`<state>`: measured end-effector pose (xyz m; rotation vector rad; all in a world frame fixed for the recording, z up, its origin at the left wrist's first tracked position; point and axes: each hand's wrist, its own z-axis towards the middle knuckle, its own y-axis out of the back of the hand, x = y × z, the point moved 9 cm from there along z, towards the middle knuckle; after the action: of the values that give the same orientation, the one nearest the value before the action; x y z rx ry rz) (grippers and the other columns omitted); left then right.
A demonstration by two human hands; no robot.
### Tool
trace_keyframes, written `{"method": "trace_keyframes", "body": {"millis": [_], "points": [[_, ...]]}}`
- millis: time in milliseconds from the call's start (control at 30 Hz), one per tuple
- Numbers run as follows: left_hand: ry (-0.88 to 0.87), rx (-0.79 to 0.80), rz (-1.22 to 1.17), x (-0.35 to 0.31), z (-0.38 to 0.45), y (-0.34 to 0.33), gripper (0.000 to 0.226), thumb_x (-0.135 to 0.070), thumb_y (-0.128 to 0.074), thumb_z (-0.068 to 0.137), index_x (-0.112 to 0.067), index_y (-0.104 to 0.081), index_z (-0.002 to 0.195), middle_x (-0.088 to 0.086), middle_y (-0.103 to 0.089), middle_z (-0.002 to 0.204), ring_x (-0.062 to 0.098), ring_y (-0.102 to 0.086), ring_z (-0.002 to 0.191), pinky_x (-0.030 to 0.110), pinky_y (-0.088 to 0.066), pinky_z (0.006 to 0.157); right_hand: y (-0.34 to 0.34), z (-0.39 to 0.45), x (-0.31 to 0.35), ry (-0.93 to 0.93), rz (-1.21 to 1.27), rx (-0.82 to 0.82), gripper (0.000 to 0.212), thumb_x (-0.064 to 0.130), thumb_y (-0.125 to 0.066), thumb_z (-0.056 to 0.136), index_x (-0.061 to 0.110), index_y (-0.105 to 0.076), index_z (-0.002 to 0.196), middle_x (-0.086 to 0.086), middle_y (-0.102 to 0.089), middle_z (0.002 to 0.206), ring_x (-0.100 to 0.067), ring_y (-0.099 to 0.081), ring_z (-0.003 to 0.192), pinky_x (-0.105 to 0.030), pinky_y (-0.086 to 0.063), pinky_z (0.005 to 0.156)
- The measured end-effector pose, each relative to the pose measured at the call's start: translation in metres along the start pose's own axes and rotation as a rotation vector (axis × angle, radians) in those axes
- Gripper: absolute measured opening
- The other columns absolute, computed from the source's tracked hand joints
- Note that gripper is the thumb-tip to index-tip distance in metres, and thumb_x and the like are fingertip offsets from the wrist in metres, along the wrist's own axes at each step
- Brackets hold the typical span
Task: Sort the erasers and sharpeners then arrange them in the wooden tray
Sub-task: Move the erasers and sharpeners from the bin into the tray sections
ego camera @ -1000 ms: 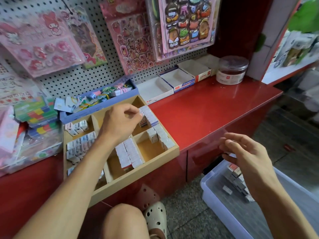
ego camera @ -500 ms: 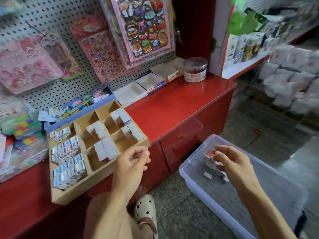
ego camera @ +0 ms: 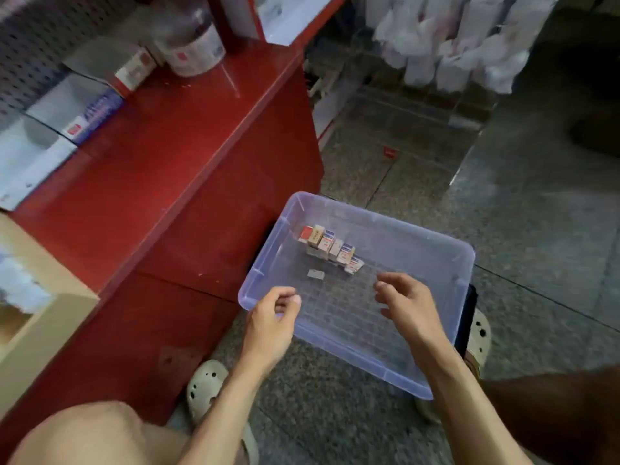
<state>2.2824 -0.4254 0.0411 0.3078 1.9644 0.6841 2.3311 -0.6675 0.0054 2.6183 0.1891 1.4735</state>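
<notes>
My right hand point(ego camera: 407, 302) hangs over the clear plastic bin point(ego camera: 464, 260) on the floor, fingers loosely spread and curled, holding nothing. My left hand point(ego camera: 273, 317) hovers at the bin's near-left rim, thumb and forefinger drawn close but with nothing I can see between them, so I judge it empty too.

Inside the bin, a short row of small boxed erasers point(ego camera: 330, 248) lies bunched toward the far-left side, roughly 6 or 7 of them, too blurred to count surely. 1 loose grey piece point(ego camera: 316, 274) sits just beside the row, nearer to me; whether it is an eraser or a sharpener I cannot tell.

The wooden tray point(ego camera: 40, 297) is up on the red counter point(ego camera: 161, 156) at my left, only its corner showing, well apart from the bin.

I take this to be the fetching step: reaching in for the next batch. The next move calls for my right hand to go forward past the loose piece and close on the row, gathering several together, squarely enough that they do not spill on the way up to the tray.
</notes>
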Motion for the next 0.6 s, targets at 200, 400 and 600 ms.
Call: {"method": "trace_keyframes", "body": {"millis": [200,400,600], "points": [[-0.021,0.053,0.335,0.048,0.073,-0.032,0.022,-0.024,-0.056,0.098,-0.01,-0.064,0.112,0.004,-0.064,0.107,0.022,-0.061,0.102,0.033,-0.046,0.087,-0.004,0.069,-0.06,-0.113,-0.063,-0.03,0.026,0.015,-0.059,0.096,0.009,-0.068,0.12,-0.005,-0.07,0.105,-0.017,-0.066,0.095,-0.037,-0.053,0.086],[-0.034,-0.032,0.655,0.073,0.096,-0.04,0.031,-0.042,-0.044,0.098,-0.022,-0.063,0.113,-0.003,-0.063,0.118,0.027,-0.06,0.109,0.039,-0.043,0.078,-0.019,0.132,-0.106,-0.18,-0.206,-0.006,0.03,0.014,-0.059,0.093,0.007,-0.067,0.121,-0.009,-0.069,0.101,-0.018,-0.061,0.09,-0.043,-0.052,0.093],[-0.023,-0.142,0.636,0.075,0.095,-0.034,0.04,-0.045,-0.041,0.088,-0.019,-0.065,0.106,0.001,-0.068,0.11,0.03,-0.063,0.102,0.042,-0.047,0.076,-0.067,0.186,-0.13,-0.264,-0.161,0.041,0.024,0.032,-0.065,0.088,0.016,-0.065,0.106,-0.001,-0.059,0.081,-0.009,-0.05,0.064,-0.024,-0.042,0.059]]}}
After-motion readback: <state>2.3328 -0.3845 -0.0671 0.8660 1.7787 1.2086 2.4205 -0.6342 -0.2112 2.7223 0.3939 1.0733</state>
